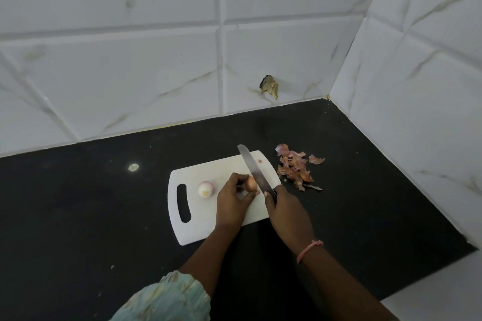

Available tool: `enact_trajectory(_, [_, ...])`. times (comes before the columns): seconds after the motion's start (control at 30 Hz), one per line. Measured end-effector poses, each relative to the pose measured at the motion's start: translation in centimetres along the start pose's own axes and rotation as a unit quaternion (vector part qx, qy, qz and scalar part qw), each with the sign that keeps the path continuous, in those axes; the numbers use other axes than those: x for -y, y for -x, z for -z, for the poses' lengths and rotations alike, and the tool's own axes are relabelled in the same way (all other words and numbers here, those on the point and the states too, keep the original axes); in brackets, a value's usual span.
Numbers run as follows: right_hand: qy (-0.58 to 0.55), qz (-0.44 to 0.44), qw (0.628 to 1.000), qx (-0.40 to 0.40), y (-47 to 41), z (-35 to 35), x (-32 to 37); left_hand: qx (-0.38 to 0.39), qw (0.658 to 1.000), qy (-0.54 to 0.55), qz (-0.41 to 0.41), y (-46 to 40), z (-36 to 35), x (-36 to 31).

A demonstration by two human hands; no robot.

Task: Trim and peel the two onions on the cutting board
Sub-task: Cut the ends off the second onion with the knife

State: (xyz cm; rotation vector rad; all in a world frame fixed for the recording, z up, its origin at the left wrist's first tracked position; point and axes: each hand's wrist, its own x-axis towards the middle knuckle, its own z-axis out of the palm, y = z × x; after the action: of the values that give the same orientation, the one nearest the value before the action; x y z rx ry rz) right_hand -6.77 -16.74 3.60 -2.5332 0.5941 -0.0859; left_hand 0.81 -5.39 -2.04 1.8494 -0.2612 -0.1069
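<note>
Now | your left hand (233, 197) pinned the unpeeled onion (252, 184) steady on the board (208, 227) | right hand (285, 212) gripped the knife (254, 171), blade set against its end to trim.

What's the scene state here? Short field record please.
surface: white cutting board on a black counter
left hand: holds an unpeeled onion on the board
right hand: grips a knife, blade at the held onion's right end
other onion: peeled onion, lying free near the board's handle slot
waste: onion skins piled on the counter right of the board
</note>
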Motion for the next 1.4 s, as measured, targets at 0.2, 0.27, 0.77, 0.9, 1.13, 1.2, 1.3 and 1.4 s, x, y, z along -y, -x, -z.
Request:
enact_trajectory(0.2, [0.028,0.019,0.999,0.03,-0.3,0.3,-0.4,0.003,1.0,-0.004,-0.002,0.0,0.1,0.1])
enact_trajectory(0.27, [0.021,0.015,0.999,0.047,-0.6,0.7,-0.4,0.005,1.0,-0.001,0.0,0.1,0.1,0.1])
enact_trajectory(0.77, [0.164,0.032,0.983,0.079,-2.7,0.2,1.3,-0.006,1.0,-0.003,0.012,0.0,-0.3,-0.3])
enact_trajectory(0.9, [0.176,0.045,0.981,0.071,-3.3,-0.2,1.2,-0.007,1.0,-0.008,0.008,0.0,-0.4,-0.3])
enact_trajectory(1.13, [0.153,0.055,0.983,0.085,-2.9,0.0,0.5,-0.007,1.0,-0.025,0.004,0.2,-0.5,-0.5])
enact_trajectory(1.2, [0.139,0.058,0.984,0.1,-3.2,0.4,0.3,-0.005,1.0,-0.026,0.003,0.2,-0.5,-0.5])
enact_trajectory(1.3, [0.146,0.07,0.98,0.115,-3.5,0.9,0.3,-0.008,0.999,-0.034,0.008,0.2,-0.5,-0.3])
enact_trajectory(1.4, [0.159,0.081,0.975,0.13,-3.7,1.3,0.5,-0.011,0.999,-0.038,0.005,0.2,-0.6,-0.3])
